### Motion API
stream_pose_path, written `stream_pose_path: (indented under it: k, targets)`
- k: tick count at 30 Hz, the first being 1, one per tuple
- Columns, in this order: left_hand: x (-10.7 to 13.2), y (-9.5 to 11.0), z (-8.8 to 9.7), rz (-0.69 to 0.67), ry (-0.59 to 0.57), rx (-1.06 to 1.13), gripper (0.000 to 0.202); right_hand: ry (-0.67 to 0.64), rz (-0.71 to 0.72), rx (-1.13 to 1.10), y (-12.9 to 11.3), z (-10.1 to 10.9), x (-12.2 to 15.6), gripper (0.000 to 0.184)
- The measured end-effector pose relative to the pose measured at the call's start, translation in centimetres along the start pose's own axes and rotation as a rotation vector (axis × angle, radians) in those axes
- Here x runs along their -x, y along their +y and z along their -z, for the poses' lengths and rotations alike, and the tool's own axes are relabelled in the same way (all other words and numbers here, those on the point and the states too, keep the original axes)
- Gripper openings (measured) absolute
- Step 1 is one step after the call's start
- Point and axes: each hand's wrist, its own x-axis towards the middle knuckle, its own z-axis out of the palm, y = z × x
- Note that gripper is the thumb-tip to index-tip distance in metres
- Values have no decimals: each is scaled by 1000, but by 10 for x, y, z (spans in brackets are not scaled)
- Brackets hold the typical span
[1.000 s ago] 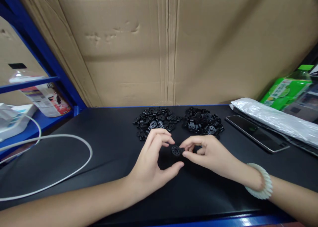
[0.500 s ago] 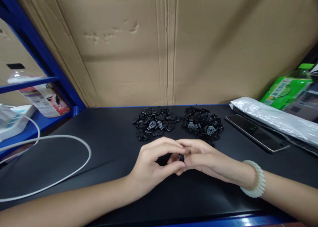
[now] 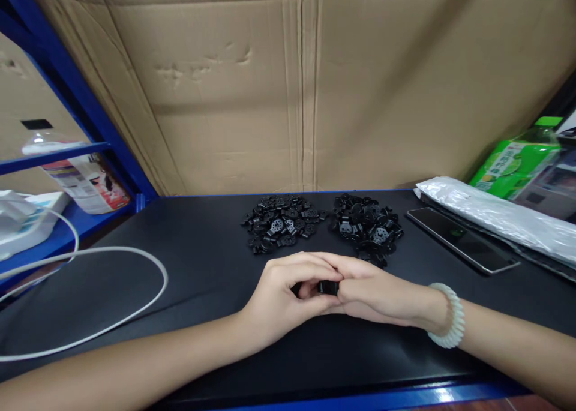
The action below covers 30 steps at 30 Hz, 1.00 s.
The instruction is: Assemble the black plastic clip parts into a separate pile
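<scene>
Between my two hands, low over the black table, is a small black plastic part (image 3: 328, 287), mostly covered by fingers. My left hand (image 3: 288, 288) grips it from the left, thumb below and fingers above. From the other side my right hand (image 3: 378, 288) closes on the same part, its thumb pressed against it. A pale coiled band circles my right wrist. Beyond the hands lie two heaps of black plastic parts: a left heap (image 3: 283, 222) and a right heap (image 3: 366, 225), some pieces round with small holes.
A phone (image 3: 463, 240) and a silvery plastic packet (image 3: 499, 213) lie at the right, near a green bottle (image 3: 517, 162). A white cable (image 3: 164, 279) loops over the table's left side. Blue shelving (image 3: 103, 135) holds another bottle (image 3: 90, 183). Cardboard (image 3: 225, 99) stands behind.
My hands have drawn closer together around the small black part, and my right hand has moved left. The part has turned and now looks wider. The camera view has shifted slightly.
</scene>
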Motion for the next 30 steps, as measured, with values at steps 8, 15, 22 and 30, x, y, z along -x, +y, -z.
stream_pose_path:
  k: [8,15,22,30]
  targets:
    - [0,0,-2,25,26,18,21,43,-14,-31,1,0,-2,52]
    - [3,2,-4,95,92,-55,14,89,10,-105,9,-2,-4,54]
    - [1,0,0,266,222,260,12,78,94,-121,5,-2,-2,52]
    - [1,-3,8,105,133,60,13,109,180,549,-10,6,11,51]
